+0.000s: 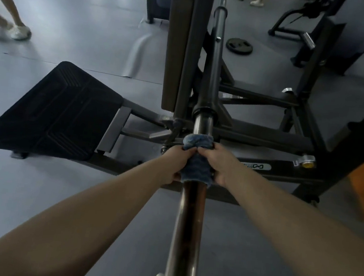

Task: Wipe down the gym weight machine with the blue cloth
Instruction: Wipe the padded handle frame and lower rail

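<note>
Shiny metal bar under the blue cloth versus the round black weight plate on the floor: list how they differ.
The shiny metal bar is long, cylindrical and reflective; the round black weight plate is a flat, matte disc. The bar belongs to the machine and stands off the floor; the plate lies loose on the grey floor. The left hand and right hand grip the blue cloth around the bar; nothing touches the plate.

Blue cloth [197,162] wraps the weight machine's [268,134] metal bar [187,230].

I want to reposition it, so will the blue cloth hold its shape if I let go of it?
Probably not. The blue cloth wraps the steel bar closely, so it looks floppy. The left hand and right hand hold it there; released, it would likely slip off.
</note>
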`<control>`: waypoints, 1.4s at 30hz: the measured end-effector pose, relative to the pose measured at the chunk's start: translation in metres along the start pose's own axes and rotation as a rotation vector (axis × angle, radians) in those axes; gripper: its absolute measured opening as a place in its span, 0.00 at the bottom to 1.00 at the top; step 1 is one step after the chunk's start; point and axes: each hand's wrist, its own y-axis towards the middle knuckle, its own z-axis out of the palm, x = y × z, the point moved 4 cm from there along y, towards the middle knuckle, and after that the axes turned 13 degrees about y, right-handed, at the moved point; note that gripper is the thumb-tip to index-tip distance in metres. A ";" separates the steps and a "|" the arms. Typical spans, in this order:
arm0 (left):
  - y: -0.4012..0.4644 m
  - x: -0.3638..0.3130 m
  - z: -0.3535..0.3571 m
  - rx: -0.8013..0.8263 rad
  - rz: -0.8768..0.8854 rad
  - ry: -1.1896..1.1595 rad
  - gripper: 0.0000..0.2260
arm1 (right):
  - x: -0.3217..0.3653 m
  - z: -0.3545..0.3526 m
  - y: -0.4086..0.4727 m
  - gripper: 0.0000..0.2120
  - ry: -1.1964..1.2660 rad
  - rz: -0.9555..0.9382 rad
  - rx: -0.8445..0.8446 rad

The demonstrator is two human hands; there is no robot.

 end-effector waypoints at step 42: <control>-0.137 0.133 0.015 0.375 -0.047 0.003 0.15 | -0.131 -0.019 -0.168 0.07 -0.039 -0.092 -0.169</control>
